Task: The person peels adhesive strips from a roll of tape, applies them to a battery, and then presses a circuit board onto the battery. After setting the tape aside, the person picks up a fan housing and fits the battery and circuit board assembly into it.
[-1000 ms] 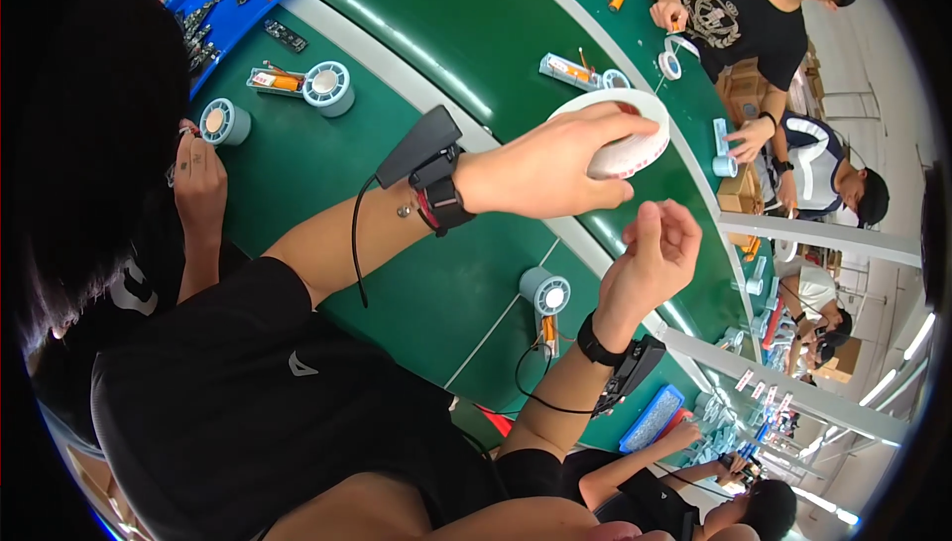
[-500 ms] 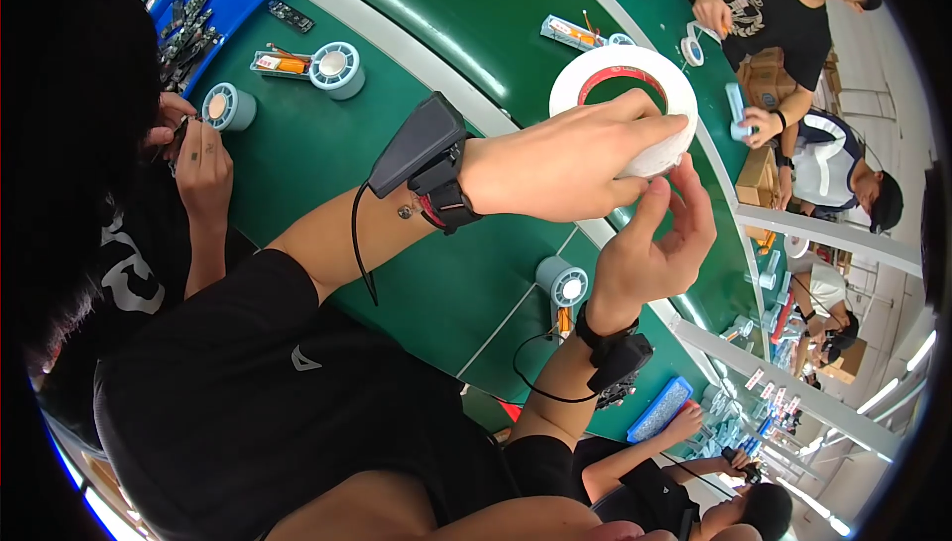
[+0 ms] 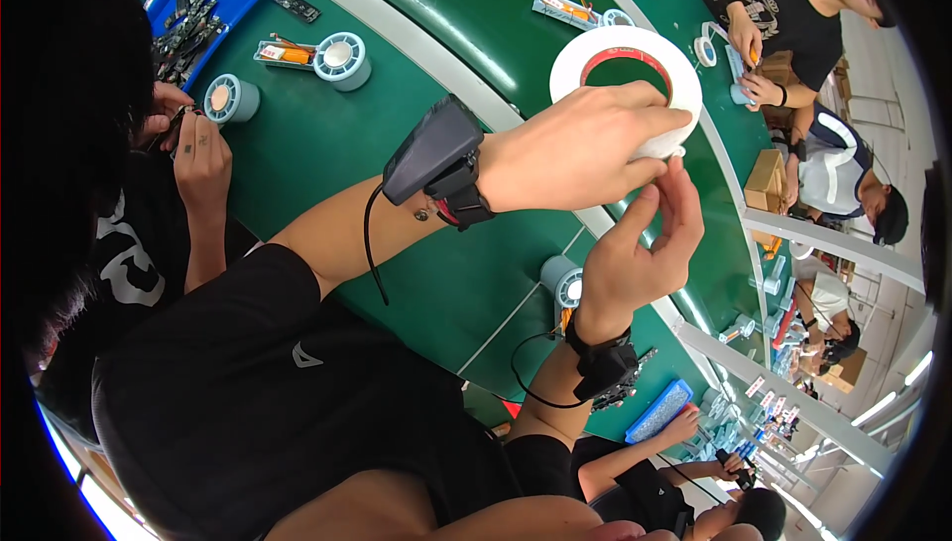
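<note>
My left hand (image 3: 585, 149) is closed around the lower rim of a wide roll of white tape (image 3: 570, 65) with a red inner ring. It keeps the roll raised above the green bench. Just below, my right hand (image 3: 640, 248) has its fingers bent together, with fingertips at a small white bit of tape on the roll's edge. The exact pinch is partly hidden. Both wrists wear black strapped devices with cables. Near my right wrist stands a light-blue round housing (image 3: 563, 278), with an orange part beside it.
Two more blue round housings (image 3: 342, 60) and a small circuit board (image 3: 297, 5) lie at the far left, near a blue tray (image 3: 238, 5) of boards. A co-worker's hands (image 3: 203, 159) work at the left edge. A metal rail (image 3: 416, 45) crosses the bench. Other people sit at right.
The tape roll has tilted and shifted slightly upward with my left hand. My right hand has moved a little left, its fingers drawing closer together at the roll's edge.
</note>
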Motion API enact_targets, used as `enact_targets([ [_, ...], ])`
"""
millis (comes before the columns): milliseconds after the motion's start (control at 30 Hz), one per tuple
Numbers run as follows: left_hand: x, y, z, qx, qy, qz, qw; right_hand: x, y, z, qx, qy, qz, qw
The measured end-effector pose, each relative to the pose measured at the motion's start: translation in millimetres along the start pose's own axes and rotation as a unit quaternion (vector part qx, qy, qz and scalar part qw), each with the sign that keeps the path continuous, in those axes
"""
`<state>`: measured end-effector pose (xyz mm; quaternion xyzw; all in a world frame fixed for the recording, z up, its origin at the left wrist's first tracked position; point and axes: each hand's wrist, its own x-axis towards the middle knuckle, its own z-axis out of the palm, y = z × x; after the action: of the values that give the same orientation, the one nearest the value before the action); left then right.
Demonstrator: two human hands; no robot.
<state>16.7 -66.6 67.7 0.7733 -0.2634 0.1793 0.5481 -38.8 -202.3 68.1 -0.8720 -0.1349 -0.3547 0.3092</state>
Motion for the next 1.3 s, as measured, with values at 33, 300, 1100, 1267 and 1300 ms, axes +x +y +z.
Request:
enact_targets([
  [33, 1.4, -1.5, 1.2, -0.014, 0.017, 0.008, 1.0, -1.3, 0.5, 0.0, 0.0, 0.001, 0.001, 1.0],
  [300, 4.8, 0.6, -7.9, -0.226, 0.018, -0.097, 0.969, -3.7, -8.5, -6.8, 0.211, -0.011, 0.047, 0.976],
  [1100, 2.5, 17.6, -19.4, -0.156, 0.057, 0.026, 0.986, 12.5, -18.0, -3.9, 0.2, 0.05, 0.041, 0.978],
  [1267, 4.4, 14.4, -14.4, -0.149, 0.082, 0.059, 0.984, 2.8, -14.5, -13.3, 0.099, 0.038, -0.002, 0.994],
  [1300, 6.6, 12.9, -18.8, -0.13, 0.095, 0.072, 0.984, 5.2, -16.4, -11.9, 0.102, 0.041, 0.0, 0.994],
])
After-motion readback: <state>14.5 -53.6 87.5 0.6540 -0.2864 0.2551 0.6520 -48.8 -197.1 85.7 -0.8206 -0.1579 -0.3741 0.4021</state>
